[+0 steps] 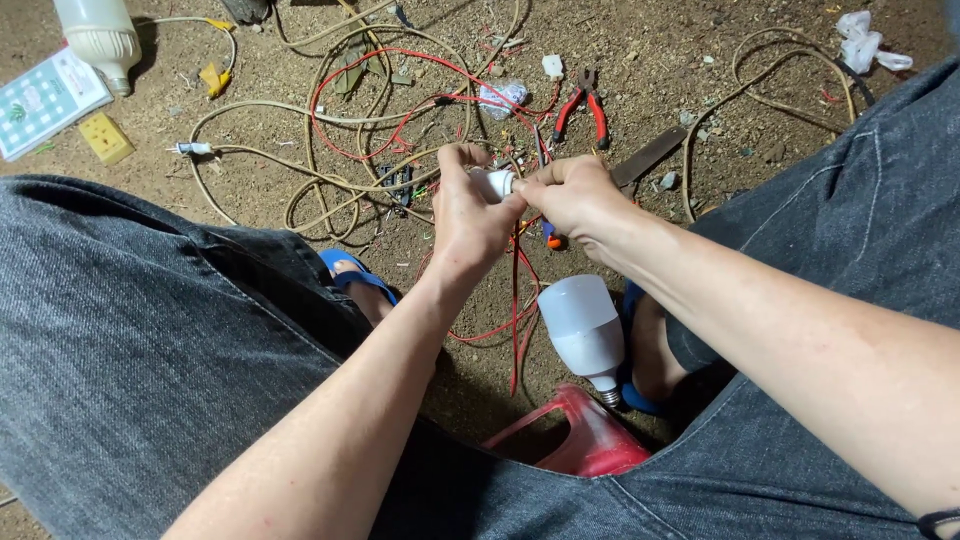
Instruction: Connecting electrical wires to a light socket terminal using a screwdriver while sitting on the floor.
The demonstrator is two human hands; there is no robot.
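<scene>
My left hand (468, 212) grips a small white lamp socket (497, 182), fingers wrapped around it. My right hand (572, 194) meets it from the right, holding a screwdriver with an orange and blue handle (551, 238) whose tip end is hidden in my fingers. Red wire (517, 300) hangs down from the socket toward the ground. A white bulb (583, 328) lies between my feet, its screw base pointing toward me.
Dirt floor with tangled beige cable (330, 175) and red wire. Red-handled pliers (582, 106), a yellow plug block (105, 137), a white bottle (102, 38), a patterned booklet (45, 100). A red plastic stool (590, 440) under me. Blue sandals (355, 275).
</scene>
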